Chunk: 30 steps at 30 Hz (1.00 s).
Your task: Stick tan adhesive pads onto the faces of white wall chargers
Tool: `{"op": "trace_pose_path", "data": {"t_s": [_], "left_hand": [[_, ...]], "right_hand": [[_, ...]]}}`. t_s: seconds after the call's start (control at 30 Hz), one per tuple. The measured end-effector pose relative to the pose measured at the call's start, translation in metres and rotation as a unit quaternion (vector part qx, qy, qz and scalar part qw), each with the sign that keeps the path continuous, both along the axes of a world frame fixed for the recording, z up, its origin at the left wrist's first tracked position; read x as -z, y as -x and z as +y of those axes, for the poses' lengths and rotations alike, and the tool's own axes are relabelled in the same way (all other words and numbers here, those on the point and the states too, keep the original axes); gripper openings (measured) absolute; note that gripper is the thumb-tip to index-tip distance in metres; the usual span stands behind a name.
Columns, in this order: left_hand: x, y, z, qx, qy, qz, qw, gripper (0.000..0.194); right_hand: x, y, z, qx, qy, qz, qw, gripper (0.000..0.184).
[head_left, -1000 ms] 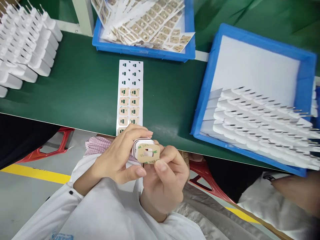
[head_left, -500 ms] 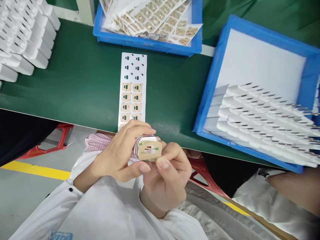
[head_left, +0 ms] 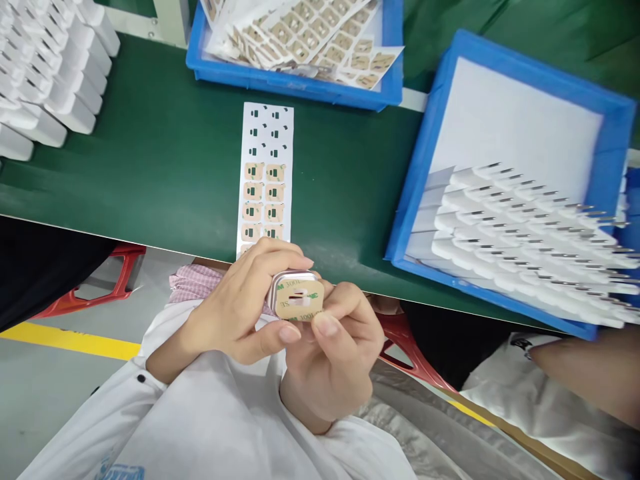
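Note:
My left hand [head_left: 245,300] is closed around a small white rounded block [head_left: 295,275], fingers over its far side and thumb near its lower edge. Over the block's end face lies a tan adhesive sticker [head_left: 311,308] with green print and a slot in the middle. The thumb and forefinger of my right hand [head_left: 340,353] pinch the sticker's lower right corner. Whether the sticker touches the face all over, I cannot tell. Just beyond my left fingers, a white sheet of stickers [head_left: 267,157] lies on the green table; its far rows are bare backing.
A blue bin [head_left: 295,83] at the back holds more sticker sheets. On the right, another blue bin [head_left: 415,193] holds rows of white pieces with metal pins [head_left: 505,227]. White housings [head_left: 75,110] stand in rows at far left. A co-worker's arm [head_left: 590,373] shows at right.
The sticker has shifted slightly against the block's end, and its slot shows differently over the face. Both hands keep their grip. At the right, the co-worker's arm has moved slightly left.

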State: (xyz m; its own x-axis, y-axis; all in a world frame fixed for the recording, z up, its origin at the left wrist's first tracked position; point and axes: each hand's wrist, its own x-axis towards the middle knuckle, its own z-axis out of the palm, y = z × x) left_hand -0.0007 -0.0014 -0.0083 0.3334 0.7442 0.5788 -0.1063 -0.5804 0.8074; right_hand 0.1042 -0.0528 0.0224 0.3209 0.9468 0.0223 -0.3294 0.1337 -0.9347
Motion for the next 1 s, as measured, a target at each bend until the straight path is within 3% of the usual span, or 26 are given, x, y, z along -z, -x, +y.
{"op": "trace_pose_path", "data": {"t_s": [0.8, 1.0], "left_hand": [[0.0031, -0.0005, -0.0028, -0.008, 0.01, 0.017, 1.0, 0.044], [0.0038, -0.003, -0.0023, -0.018, 0.019, 0.013, 1.0, 0.04]], "right_hand": [[0.0041, 0.0006, -0.0036, 0.015, 0.007, -0.008, 1.0, 0.027], [0.0046, 0.001, -0.0015, 0.033, 0.006, -0.048, 0.998, 0.028]]}}
